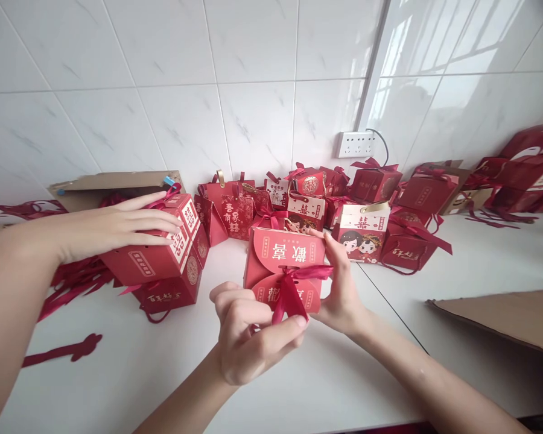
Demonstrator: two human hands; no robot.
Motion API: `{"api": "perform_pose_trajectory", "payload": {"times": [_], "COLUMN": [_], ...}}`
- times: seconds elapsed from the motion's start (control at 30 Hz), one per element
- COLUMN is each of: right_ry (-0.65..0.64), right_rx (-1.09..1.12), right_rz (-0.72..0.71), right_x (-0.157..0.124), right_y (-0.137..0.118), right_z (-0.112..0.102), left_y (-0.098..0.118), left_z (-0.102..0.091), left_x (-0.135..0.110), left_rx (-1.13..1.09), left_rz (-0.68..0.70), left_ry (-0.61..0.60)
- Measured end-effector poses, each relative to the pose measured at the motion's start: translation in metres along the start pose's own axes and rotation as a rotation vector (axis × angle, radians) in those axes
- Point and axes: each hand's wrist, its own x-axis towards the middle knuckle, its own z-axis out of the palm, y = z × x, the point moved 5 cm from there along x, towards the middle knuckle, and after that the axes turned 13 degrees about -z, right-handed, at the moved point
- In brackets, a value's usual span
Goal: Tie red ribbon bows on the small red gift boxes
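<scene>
A red gift box (262, 265) with gold characters is held tilted above the table in front of me. My right hand (344, 292) grips its right side, thumb along the upper edge. A dark red ribbon (287, 292) runs through slots in the box's overlapping flaps and is looped at the front. Between thumb and fingers, my left hand (257, 337) pinches the lower end of this ribbon. The other fingers of that hand are curled. Part of the ribbon inside the grasp is hidden.
Another person's hand (122, 226) rests on stacked red boxes (163, 295) at left. Many red boxes (238, 208) line the tiled wall, near a white power strip (356, 144). Loose ribbons (66, 349) lie left; cardboard (502, 313) sits right on the white table (366, 374).
</scene>
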Motion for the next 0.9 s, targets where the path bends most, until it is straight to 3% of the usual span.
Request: {"api": "perform_pose_trajectory", "payload": {"times": [0.47,0.67,0.7,0.77,0.87,0.9], "right_ry": [0.013,-0.012,-0.021,-0.023,0.014,0.027], "right_rx": [0.017,0.017,0.037,0.12,0.428,0.588], "right_rz": [-0.012,0.013,0.036,0.169,0.635,0.82], "right_x": [0.001,-0.003,-0.004,-0.007,-0.015,-0.018], "right_y": [-0.001,0.002,0.005,0.016,0.043,0.049], "right_z": [0.0,0.003,0.004,0.007,0.012,0.015], "left_y": [-0.001,0.0,-0.006,-0.03,-0.085,-0.1], "left_z": [-0.002,-0.001,0.001,0.006,0.017,0.02], "left_x": [0.002,-0.001,-0.001,-0.002,-0.017,-0.025], "left_rx": [0.026,-0.007,-0.054,-0.163,-0.275,-0.288], "left_rz": [0.014,-0.028,-0.095,-0.385,-1.029,-1.188], "left_ry": [-0.06,0.006,0.02,0.058,0.191,0.231]}}
